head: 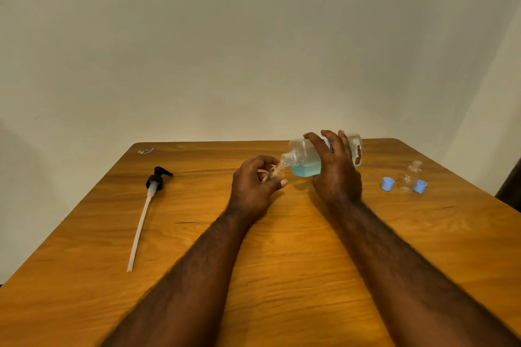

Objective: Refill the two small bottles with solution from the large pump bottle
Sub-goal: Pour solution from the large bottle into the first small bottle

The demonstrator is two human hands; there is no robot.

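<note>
Your forearms (pixel 197 262) are stretching in over the near edge of the worktop (pixel 282 248). Your left hand (pixel 253 186) is pinching one small bottle (pixel 275 173), its grip curled round it and tilting its mouth up against the neck of the large bottle (pixel 301 151). Your right hand (pixel 335 175) is gripping that large bottle round the body and tipping it sideways, so the blue solution is pooling low. Whether any is flowing yet, you cannot tell.

You are likely starting the first fill. The pump (pixel 156 179) is already lying well off to the left, and both blue caps (pixel 387 184) are sitting off by the second small bottle (pixel 410 177), which is standing open and looking empty. That one, the capping and refitting the pump are all waiting.

The far edge is running just behind the large bottle. Open worktop is lying between your arms, while the right-hand cluster is sitting nearer the right edge.
</note>
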